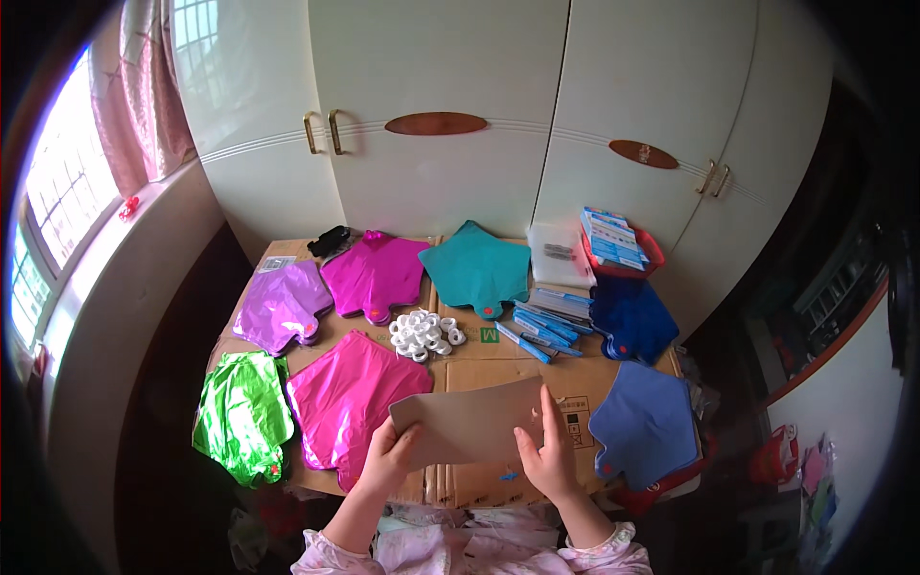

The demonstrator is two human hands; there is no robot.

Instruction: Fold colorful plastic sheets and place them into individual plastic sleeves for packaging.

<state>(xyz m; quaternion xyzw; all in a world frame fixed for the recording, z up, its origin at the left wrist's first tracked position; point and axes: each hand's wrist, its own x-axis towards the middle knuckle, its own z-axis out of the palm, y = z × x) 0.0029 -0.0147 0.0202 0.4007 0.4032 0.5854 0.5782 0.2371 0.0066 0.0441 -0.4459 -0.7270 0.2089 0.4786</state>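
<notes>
A flat greyish-brown card is held up over the near middle of the cardboard-covered table. At its left end my left hand pinches it, thumb in front. My right hand has the right end between thumb and fingers, the fingers pointing up along the edge. Close to my left hand lies a shiny pink star-shaped foil balloon, apparently in a stack. Beyond the card sits a heap of white plastic rings. A tiny blue piece is on the cardboard below the card.
More flat foil balloons lie around: green, lilac, magenta, teal, dark blue and periwinkle. Blue-and-white packets, clear plastic bags and a red basket stand far right, before white cabinets.
</notes>
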